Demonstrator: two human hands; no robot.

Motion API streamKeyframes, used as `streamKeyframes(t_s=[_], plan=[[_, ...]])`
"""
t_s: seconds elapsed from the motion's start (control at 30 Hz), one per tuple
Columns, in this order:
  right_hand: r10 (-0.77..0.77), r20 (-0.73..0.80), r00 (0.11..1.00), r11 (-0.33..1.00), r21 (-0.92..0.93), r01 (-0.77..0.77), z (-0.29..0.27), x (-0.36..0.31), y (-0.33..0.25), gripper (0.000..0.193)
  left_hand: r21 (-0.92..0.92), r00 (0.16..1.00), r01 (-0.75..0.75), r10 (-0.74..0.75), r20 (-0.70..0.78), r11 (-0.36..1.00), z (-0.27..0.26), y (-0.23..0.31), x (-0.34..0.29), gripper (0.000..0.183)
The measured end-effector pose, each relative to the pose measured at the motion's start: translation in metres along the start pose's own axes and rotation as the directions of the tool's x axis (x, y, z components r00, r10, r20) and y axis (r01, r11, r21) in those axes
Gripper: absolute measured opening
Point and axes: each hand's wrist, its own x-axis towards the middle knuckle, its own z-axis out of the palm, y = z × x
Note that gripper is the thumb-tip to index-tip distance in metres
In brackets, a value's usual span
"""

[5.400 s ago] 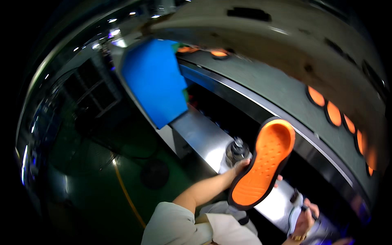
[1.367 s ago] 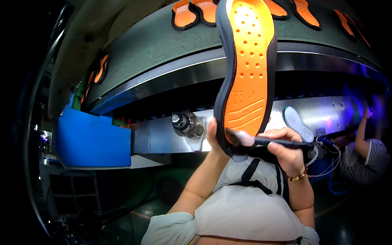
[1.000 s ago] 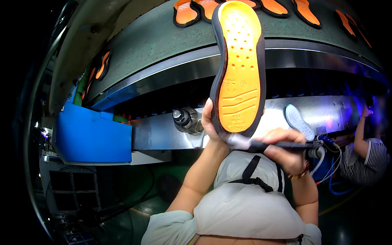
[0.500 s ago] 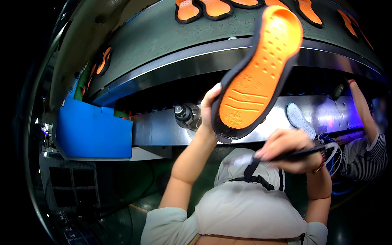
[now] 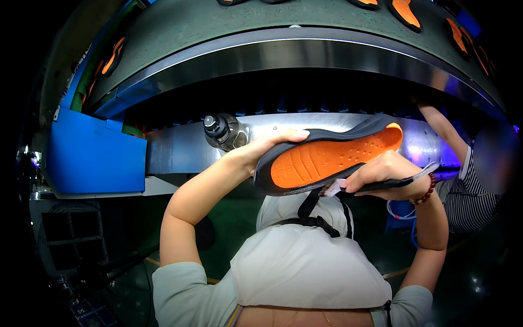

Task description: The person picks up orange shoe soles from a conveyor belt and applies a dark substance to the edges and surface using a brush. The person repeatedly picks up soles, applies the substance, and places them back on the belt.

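Note:
Between my hands is a shoe sole (image 5: pixel 310 163), orange on its inner face with a black rim, tilted lengthwise with the heel cup to the right. My left hand (image 5: pixel 269 147) grips its toe end, the thumb lying on the upper rim. My right hand (image 5: pixel 389 174) is closed round a small brush (image 5: pixel 381 185) with a black handle and a pale head. The brush head is at the lower edge of the sole's rim; whether it touches cannot be made out. My right hand's knuckles overlap the heel side.
Beyond a metal edge (image 5: pixel 305 49) runs a green belt (image 5: pixel 218 38) carrying several orange-and-black soles (image 5: pixel 406 13). A dark-capped bottle (image 5: pixel 223 133) stands on the metal shelf (image 5: pixel 174 150). A blue housing (image 5: pixel 95 155) is at left; a co-worker's arm (image 5: pixel 444 125) reaches in at right.
The sole has swung from nearly upright to lying across, and lower, its heel end now to the right. My right hand has brought the brush up to the sole's rim.

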Motion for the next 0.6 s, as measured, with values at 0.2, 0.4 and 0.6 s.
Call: streamKeyframes(t_s=[0.2, 0.4, 0.6], plan=[[0.099, 0.075, 0.992, 0.994, -0.049, -0.095, -0.001, -0.003, 0.001, 0.017, 0.022, 0.999, 0.031, -0.03, -0.044, 0.999, 0.0, 0.001, -0.01, 0.048], [0.06, -0.195, 0.979, 0.993, 0.107, -0.04, -0.001, -0.016, 0.009, 0.015, -0.253, 0.998, 0.02, -0.033, -0.048, 0.967, -0.021, -0.007, -0.02, 0.041], [-0.079, -0.214, 0.974, 0.997, -0.001, 0.08, 0.002, -0.018, -0.033, 0.02, -0.412, 0.985, -0.007, 0.078, 0.156, 0.911, -0.039, 0.009, -0.032, 0.056]])
